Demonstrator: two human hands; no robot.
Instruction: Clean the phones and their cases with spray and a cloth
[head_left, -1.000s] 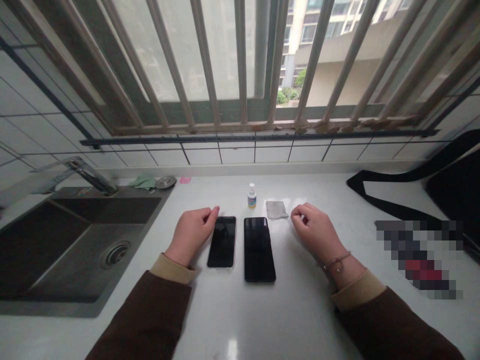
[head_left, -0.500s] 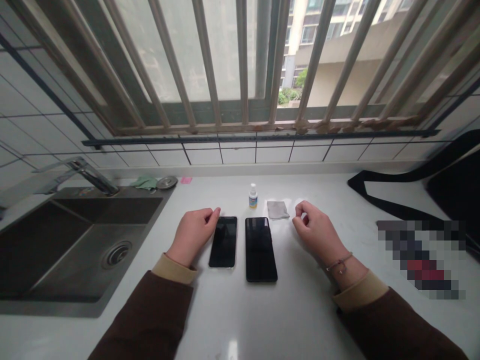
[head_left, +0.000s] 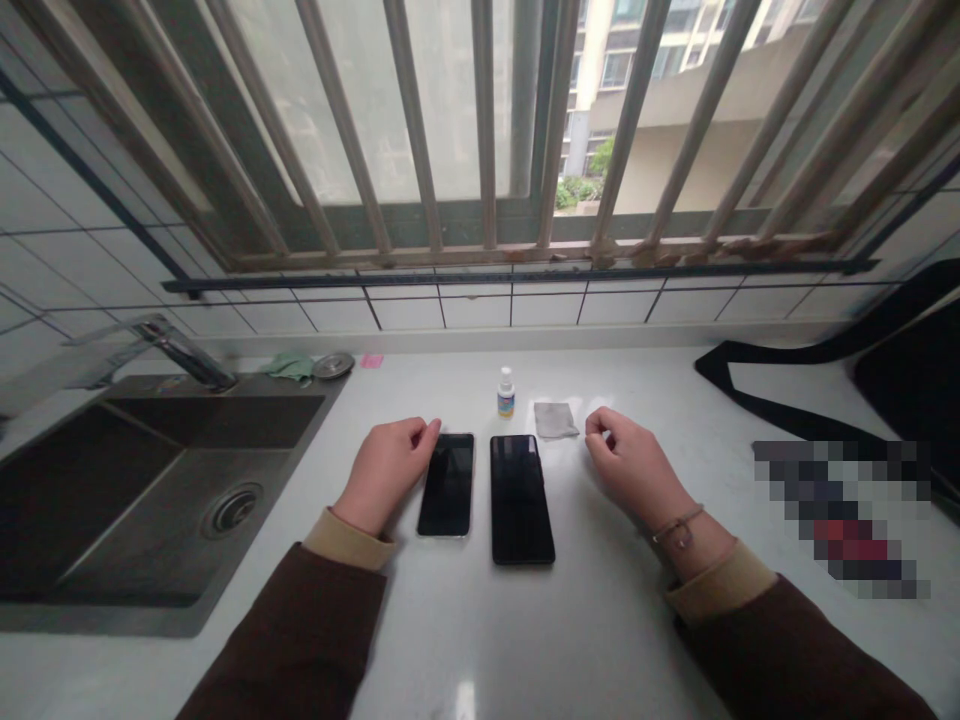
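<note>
My left hand rests on the counter in a loose fist, its thumb beside the top left corner of a smaller black phone in a clear case. A larger black phone lies just to the right of that one, screen up. Behind the phones stands a small white spray bottle with a coloured label. To its right, a grey folded cloth lies flat. My right hand, fingers curled in, is close to the cloth's right side. Nothing shows in either fist.
A dark sink with a chrome faucet is at the left. A green cloth, a metal drain cover and a pink slip lie behind it. At the right are a black strap and a pixelated patch. A barred window is ahead.
The fingers of my right hand have dipped slightly and curled a little. My left hand, the phones, the bottle and the cloth stay in place.
</note>
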